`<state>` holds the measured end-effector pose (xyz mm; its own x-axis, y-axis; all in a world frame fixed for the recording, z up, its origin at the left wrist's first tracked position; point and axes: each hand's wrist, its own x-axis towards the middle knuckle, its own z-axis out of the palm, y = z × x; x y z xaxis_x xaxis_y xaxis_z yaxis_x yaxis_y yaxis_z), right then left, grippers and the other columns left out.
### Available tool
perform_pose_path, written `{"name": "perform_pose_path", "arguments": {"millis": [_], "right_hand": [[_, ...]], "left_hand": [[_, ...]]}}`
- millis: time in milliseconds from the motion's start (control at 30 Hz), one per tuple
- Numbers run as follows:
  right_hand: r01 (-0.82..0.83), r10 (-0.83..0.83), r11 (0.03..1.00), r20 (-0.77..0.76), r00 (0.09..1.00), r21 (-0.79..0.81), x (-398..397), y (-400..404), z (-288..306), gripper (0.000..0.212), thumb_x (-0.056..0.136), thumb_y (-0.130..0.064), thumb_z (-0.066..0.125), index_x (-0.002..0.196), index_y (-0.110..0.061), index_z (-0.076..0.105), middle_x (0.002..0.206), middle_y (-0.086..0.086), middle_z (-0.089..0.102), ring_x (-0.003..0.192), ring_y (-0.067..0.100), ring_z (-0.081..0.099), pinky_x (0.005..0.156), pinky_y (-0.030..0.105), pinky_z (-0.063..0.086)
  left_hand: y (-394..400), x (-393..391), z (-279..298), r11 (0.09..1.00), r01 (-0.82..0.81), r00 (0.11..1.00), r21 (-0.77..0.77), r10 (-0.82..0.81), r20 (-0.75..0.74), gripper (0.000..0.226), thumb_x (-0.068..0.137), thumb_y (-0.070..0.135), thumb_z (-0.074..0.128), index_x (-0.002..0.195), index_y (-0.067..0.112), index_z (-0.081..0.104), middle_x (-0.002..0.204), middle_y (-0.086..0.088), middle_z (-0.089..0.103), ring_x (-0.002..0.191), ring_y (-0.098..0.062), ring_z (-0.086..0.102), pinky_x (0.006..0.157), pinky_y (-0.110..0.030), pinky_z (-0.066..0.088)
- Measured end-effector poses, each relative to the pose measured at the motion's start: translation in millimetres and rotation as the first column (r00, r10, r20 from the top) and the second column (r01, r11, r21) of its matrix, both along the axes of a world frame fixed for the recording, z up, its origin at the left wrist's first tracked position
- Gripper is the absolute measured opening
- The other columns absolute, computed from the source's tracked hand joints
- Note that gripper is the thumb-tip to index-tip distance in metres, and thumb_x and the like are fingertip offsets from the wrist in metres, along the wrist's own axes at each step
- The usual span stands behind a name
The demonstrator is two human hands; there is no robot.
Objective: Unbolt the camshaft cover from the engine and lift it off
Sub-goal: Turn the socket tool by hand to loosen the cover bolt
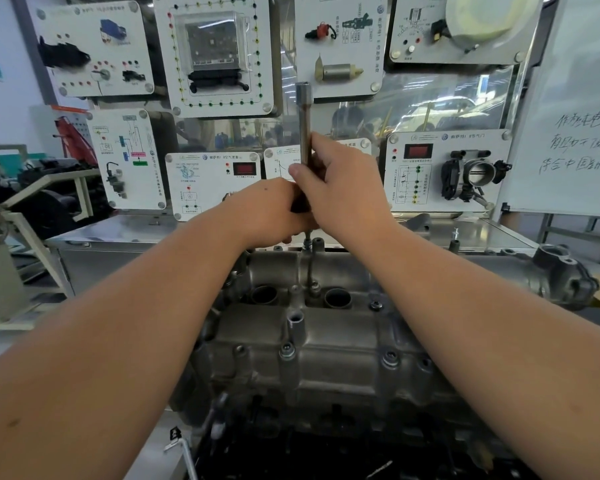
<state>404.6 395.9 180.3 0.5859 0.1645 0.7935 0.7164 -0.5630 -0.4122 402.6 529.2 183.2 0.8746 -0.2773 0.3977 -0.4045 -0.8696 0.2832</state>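
The grey cast camshaft cover (pixel 329 344) lies on top of the engine in the lower middle, with bolt heads (pixel 287 349) along its near edge and two round plug wells. A long steel wrench (pixel 304 123) stands upright over the cover's far edge, its lower tip near a bolt (pixel 307 242) there. My right hand (pixel 343 188) grips the wrench shaft about halfway up. My left hand (pixel 271 213) wraps around the lower part of the tool, just under the right hand. The tool's lower end is mostly hidden by both hands.
Behind the engine stands a board of white training panels (pixel 219 53) with sensors and a throttle body (pixel 478 174). A whiteboard (pixel 575 126) with writing is at right. A metal bench (pixel 125 244) runs behind. A cast housing (pixel 565 271) sticks out at right.
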Motion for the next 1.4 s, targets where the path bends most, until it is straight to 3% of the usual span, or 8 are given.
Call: {"name": "perform_pose_path", "arguments": {"millis": [200,467,700,900,1067,1167,1267,1400], "right_hand": [[-0.061,0.063,0.998,-0.112,0.992,0.021,-1.3,-1.2,0.6,0.053,0.104,-0.021,0.049,0.154,-0.023,0.034,0.096,0.005,0.073,0.091,0.023,0.068,0.085,0.041,0.055],[-0.014,0.014,1.0,-0.014,1.0,0.023,4.0,-1.3,-0.2,0.014,0.099,-0.021,0.058,0.106,-0.009,0.059,0.075,-0.003,0.06,0.076,0.019,0.057,0.071,0.034,0.046],[-0.063,0.065,0.998,-0.079,0.995,0.031,2.5,-1.1,-2.3,0.057,0.102,-0.023,0.052,0.155,-0.025,0.032,0.095,0.003,0.073,0.088,0.021,0.067,0.082,0.037,0.055],[-0.015,0.015,0.999,0.007,1.0,0.032,5.1,-1.2,-0.1,0.018,0.099,-0.022,0.059,0.114,-0.012,0.062,0.086,-0.002,0.066,0.084,0.02,0.06,0.075,0.032,0.047],[-0.043,0.043,0.999,-0.047,0.998,0.003,4.6,-1.1,1.0,0.044,0.103,-0.021,0.051,0.146,-0.015,0.046,0.084,-0.004,0.057,0.083,0.02,0.058,0.077,0.032,0.048],[-0.036,0.038,0.999,-0.051,0.998,0.029,3.4,-1.0,-1.1,0.049,0.102,-0.027,0.055,0.15,-0.02,0.044,0.094,-0.001,0.067,0.09,0.017,0.063,0.082,0.03,0.05],[-0.011,0.011,0.999,0.007,1.0,0.032,4.5,-0.4,-1.3,0.028,0.098,-0.027,0.062,0.123,-0.016,0.064,0.095,-0.001,0.07,0.091,0.017,0.063,0.083,0.031,0.049],[-0.013,0.013,1.0,0.0,1.0,0.015,8.5,-1.2,0.7,0.005,0.098,-0.019,0.059,0.094,-0.017,0.057,0.083,-0.001,0.066,0.08,0.019,0.059,0.068,0.028,0.041]], "left_hand": [[0.4,-3.6,2.0,0.999,0.049,0.998,-0.002,-0.049,-0.033,0.021,0.098,0.029,0.062,0.08,0.038,0.056,0.081,0.013,0.069,0.069,0.0,0.069,0.061,-0.013,0.051],[-0.4,1.6,-0.3,1.0,0.021,0.999,0.018,-0.02,-0.028,0.018,0.097,0.033,0.055,0.082,0.029,0.062,0.079,0.005,0.071,0.067,-0.01,0.071,0.061,-0.023,0.049],[3.9,0.1,1.3,0.993,0.065,0.997,-0.097,-0.069,-0.039,0.023,0.099,0.026,0.056,0.081,0.039,0.061,0.07,0.02,0.07,0.066,-0.002,0.071,0.053,-0.009,0.048],[2.5,5.8,-0.7,0.998,0.041,0.999,-0.039,-0.041,-0.008,0.018,0.097,0.031,0.056,0.08,0.031,0.062,0.069,0.012,0.069,0.061,0.0,0.068,0.055,-0.016,0.048],[6.7,1.1,1.0,0.986,0.092,0.994,-0.138,-0.099,-0.051,0.025,0.1,0.02,0.055,0.083,0.036,0.061,0.068,0.033,0.067,0.067,0.002,0.07,0.053,-0.004,0.044],[3.7,0.9,1.8,0.992,0.076,0.996,-0.1,-0.079,-0.033,0.025,0.099,0.022,0.055,0.08,0.039,0.059,0.072,0.018,0.072,0.068,-0.004,0.071,0.051,-0.007,0.046],[2.4,3.1,1.2,0.997,0.043,0.999,-0.06,-0.044,-0.003,0.019,0.096,0.028,0.057,0.079,0.035,0.06,0.076,0.007,0.071,0.065,-0.007,0.071,0.053,-0.017,0.051],[3.1,5.8,-0.2,0.998,0.042,0.998,-0.049,-0.044,-0.038,0.016,0.098,0.031,0.055,0.097,0.022,0.069,0.085,0.008,0.073,0.067,-0.006,0.072,0.069,-0.03,0.058]]}}
